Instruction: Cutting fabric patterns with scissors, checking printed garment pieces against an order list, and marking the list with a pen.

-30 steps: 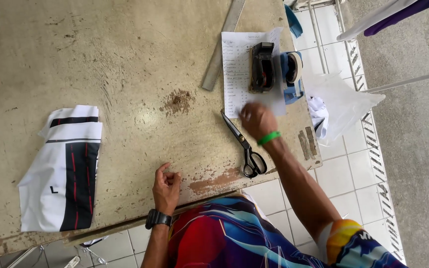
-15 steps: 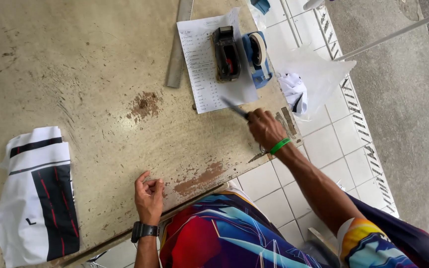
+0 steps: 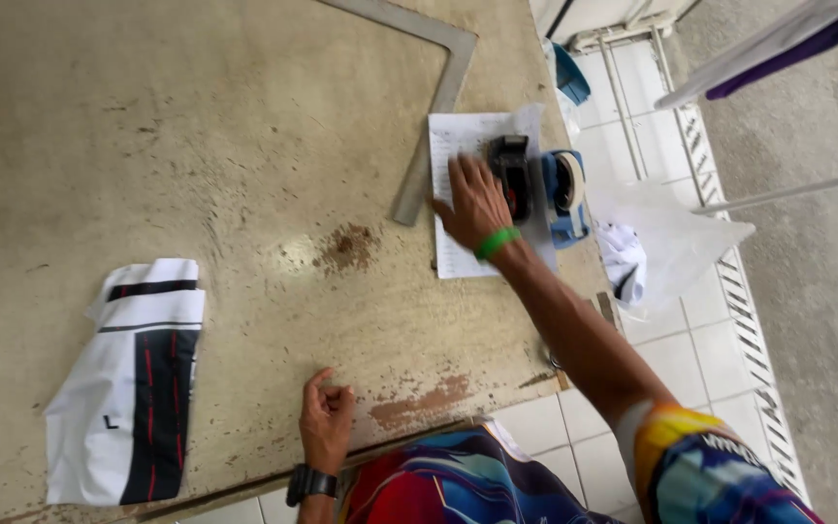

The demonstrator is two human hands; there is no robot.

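The right hand (image 3: 477,202) lies flat and spread, palm down, on a printed sheet of paper (image 3: 458,254) at the far right of the worktop (image 3: 244,146); the fingers are extended and slightly fanned, with nothing pinched between them. The placement reads as a hold-down: the palm's weight appears to pin the loose sheet against the surface. The fingertips reach up to, or just touch, a black stapler-like tool (image 3: 512,175) standing on the same sheet (contact cannot be confirmed from this view). Just beyond it, on the sheet's right edge, sits a blue tape dispenser (image 3: 566,194) carrying a roll of tape. The right arm is stretched nearly straight, running diagonally from the lower right corner up to the sheet, with a green wristband (image 3: 497,243) at the wrist. A metal carpenter's square (image 3: 438,107) lies just left of the sheet, its long leg nearly parallel to the paper's edge. The left hand (image 3: 326,419) rests on the near edge of the worktop, loosely curled with the fingers folded inward, holding nothing; a black wristwatch (image 3: 310,481) sits on its wrist. This pose suggests a brace supporting the body during the forward reach. Well apart, at the near left of the worktop, lies a folded white garment (image 3: 128,388) with black and red stripes. Off the worktop's right side, a clear plastic bag (image 3: 671,243) holds white fabric.
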